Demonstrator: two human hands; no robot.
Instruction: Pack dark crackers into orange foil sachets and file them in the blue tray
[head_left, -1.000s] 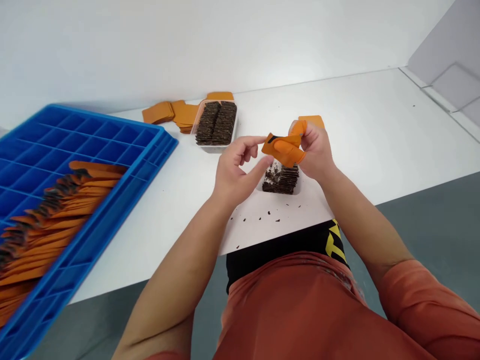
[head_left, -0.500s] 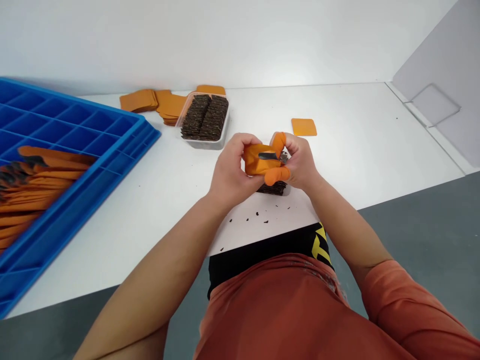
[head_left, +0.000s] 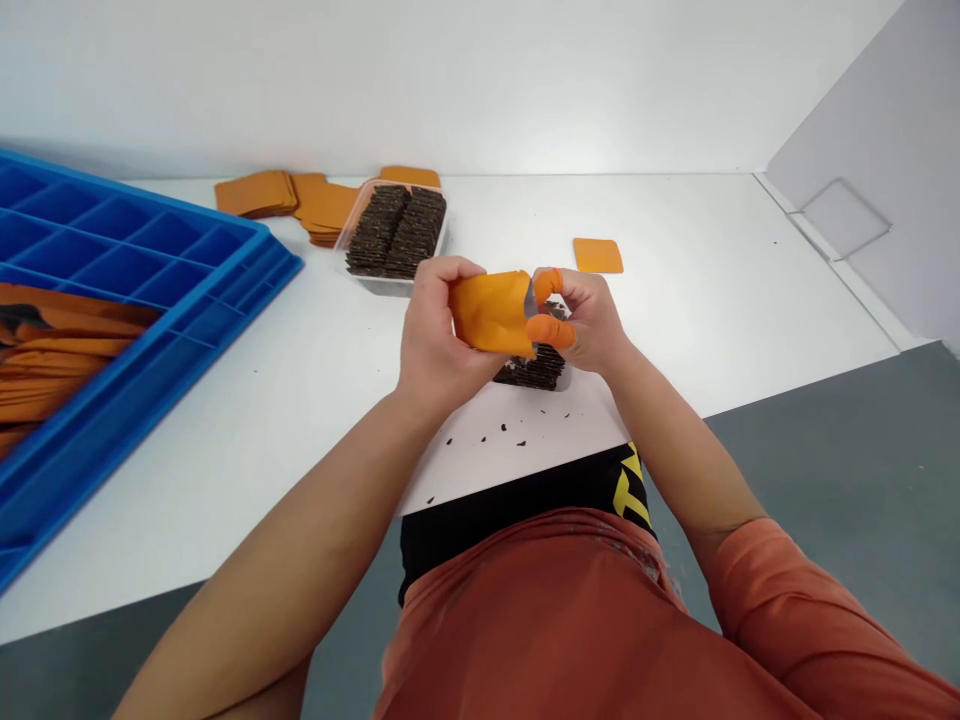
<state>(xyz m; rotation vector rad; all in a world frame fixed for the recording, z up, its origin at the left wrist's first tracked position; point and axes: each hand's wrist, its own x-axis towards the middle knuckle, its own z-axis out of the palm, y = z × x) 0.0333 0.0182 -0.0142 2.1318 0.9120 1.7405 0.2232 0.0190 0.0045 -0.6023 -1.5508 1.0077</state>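
Observation:
My left hand point(head_left: 439, 335) is closed around an orange pouch point(head_left: 491, 312), its open mouth with a silvery inner side facing right. At that mouth is my right hand point(head_left: 589, 320), with orange finger cots point(head_left: 551, 331) on its thumb and a finger. Those two fingers stand apart, and I see nothing held between them. Below both hands sits a container of thin dark brown slabs point(head_left: 534, 370), partly hidden by the hands and pouch.
At the back left, a clear plastic tub point(head_left: 386, 285) holds rows of dark slabs, beside stacked orange pouches point(head_left: 259, 192). A blue divided tray point(head_left: 225, 300) with filled-looking orange pouches stands left. One flat pouch point(head_left: 598, 255) lies right. Dark crumbs point(head_left: 503, 427) dot the white sheet.
The pouch has turned, so its dark patch is out of sight and its mouth shows at the right. My left hand has shifted left with it; my right fingers have drawn off its face.

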